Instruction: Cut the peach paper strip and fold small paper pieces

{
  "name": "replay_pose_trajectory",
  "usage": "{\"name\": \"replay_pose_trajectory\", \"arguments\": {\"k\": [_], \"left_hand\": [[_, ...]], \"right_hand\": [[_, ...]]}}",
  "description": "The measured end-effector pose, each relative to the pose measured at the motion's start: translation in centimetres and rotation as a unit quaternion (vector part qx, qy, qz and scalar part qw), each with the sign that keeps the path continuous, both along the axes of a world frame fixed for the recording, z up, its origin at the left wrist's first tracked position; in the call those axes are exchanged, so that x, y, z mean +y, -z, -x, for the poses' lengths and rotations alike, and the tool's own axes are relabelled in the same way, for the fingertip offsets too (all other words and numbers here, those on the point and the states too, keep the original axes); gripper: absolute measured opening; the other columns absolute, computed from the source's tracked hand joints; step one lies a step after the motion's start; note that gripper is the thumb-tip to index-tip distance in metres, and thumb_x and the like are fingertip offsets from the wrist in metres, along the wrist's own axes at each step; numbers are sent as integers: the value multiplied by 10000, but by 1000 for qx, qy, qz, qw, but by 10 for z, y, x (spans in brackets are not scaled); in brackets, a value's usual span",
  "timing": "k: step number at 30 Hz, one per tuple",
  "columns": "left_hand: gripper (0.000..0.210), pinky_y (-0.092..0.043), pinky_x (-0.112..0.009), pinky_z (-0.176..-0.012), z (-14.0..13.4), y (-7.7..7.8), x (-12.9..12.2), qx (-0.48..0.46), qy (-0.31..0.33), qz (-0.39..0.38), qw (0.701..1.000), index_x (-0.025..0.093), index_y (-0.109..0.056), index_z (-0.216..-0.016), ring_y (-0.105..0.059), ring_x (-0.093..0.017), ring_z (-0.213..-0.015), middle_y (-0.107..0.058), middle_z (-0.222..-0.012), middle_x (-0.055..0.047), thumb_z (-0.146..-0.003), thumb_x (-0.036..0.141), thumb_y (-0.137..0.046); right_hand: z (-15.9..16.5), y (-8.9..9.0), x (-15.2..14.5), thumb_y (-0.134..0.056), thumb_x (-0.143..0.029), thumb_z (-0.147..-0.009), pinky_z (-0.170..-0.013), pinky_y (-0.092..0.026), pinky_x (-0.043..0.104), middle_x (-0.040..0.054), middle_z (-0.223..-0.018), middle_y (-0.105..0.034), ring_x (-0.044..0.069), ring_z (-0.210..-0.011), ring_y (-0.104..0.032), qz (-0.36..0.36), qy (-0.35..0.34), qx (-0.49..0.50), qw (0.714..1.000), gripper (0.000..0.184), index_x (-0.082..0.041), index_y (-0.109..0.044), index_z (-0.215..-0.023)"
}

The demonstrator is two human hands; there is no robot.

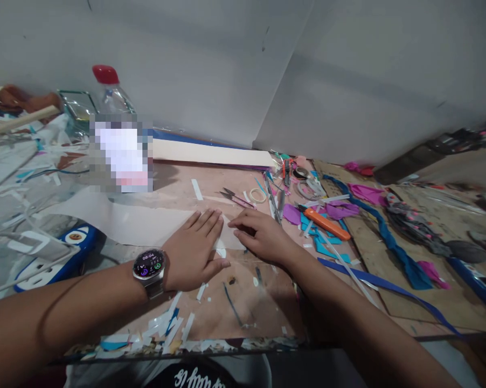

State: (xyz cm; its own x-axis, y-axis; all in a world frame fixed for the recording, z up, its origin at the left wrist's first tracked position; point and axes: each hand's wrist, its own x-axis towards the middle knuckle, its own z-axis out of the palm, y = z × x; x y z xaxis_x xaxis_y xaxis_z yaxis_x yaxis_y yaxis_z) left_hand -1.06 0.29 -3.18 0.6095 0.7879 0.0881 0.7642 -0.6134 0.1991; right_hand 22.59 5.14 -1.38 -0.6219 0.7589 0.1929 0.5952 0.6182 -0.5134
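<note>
A long strip of white paper point(141, 223) lies across the work table point(263, 302), its left end curling up. My left hand point(200, 242) rests flat on the strip near its right end, fingers stretched out and thumb apart. On that wrist is a watch point(149, 265). My right hand point(257, 234) is at the right end of the strip, with fingers bent and thumb and forefinger brought close together. What sits between those fingertips, if anything, is too small to tell. Just beyond the hands lie small scissors point(238, 198) and a tape roll point(257, 195).
Behind the paper stand a red-capped bottle point(105, 75) and a blurred-out patch. A blue-and-white power strip point(57, 258) is at left. To the right are an orange cutter point(327, 223), coloured scraps, a blue ribbon point(388, 248) and cardboard point(372, 291). Paper cuttings litter the front edge.
</note>
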Motion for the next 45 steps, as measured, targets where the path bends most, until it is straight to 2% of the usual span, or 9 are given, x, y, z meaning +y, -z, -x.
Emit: {"name": "replay_pose_trajectory", "arguments": {"k": [5,16,24,30,35,42,45], "left_hand": [[885,-180,-516,-1312,1,1,0,-10,1,-4,1000,54,-292,-1616,-218,-337,-1605,-283,-1706,-204,-992,675,-389],[875,-212,-517,-1301,2,-4,4,-8,2,15,1000,62,-289,-1616,-265,-342,-1590,-322,-1692,-202,-991,664,-402],[821,-258,-489,-1281,1,-6,6,-31,-16,5,999,73,-314,-1604,-340,-331,-1560,-374,-1670,-199,-993,607,-438],[761,-290,-478,-1255,1,-7,8,-38,-30,-9,999,65,-322,-1607,-369,-326,-1538,-386,-1667,-188,-1012,526,-440],[803,-308,-557,-1208,2,-8,9,-39,12,-20,999,213,-357,-1610,-356,-381,-1523,-378,-1691,-68,-954,660,-475],[844,-293,-558,-1198,2,-10,12,-25,9,-16,1000,208,-397,-1591,-369,-393,-1512,-383,-1685,-95,-935,737,-447],[849,-280,-577,-1193,2,-10,12,-20,0,-15,1000,221,-390,-1598,-360,-407,-1517,-377,-1689,-88,-938,753,-427]], "right_hand": [[0,-1,1,-620,-134,-942,-907,-549,379,105,-1028,-717,230,-976,-695,10,-3,-1,1000,236,-177,-762,-1125],[0,-3,1,-600,-110,-944,-890,-547,357,91,-999,-698,214,-961,-685,6,-18,1,1000,266,-189,-772,-1131],[-1,-2,1,-576,-153,-987,-902,-545,364,96,-1024,-710,217,-981,-685,8,-21,10,1000,249,-195,-781,-1122],[-2,1,3,-510,-26,-948,-919,-538,359,91,-1027,-712,208,-989,-680,0,-23,7,1000,357,-177,-786,-1117],[-1,1,4,-510,-37,-955,-925,-536,358,87,-1033,-711,209,-1002,-671,-4,-22,9,1000,345,-191,-791,-1081],[-2,2,3,-508,-36,-956,-901,-539,334,67,-990,-696,189,-958,-673,-9,-22,18,1000,363,-218,-797,-1077],[-3,1,2,-508,-47,-959,-925,-544,347,81,-1045,-684,193,-992,-676,-21,-17,6,1000,356,-213,-803,-1072]]}}
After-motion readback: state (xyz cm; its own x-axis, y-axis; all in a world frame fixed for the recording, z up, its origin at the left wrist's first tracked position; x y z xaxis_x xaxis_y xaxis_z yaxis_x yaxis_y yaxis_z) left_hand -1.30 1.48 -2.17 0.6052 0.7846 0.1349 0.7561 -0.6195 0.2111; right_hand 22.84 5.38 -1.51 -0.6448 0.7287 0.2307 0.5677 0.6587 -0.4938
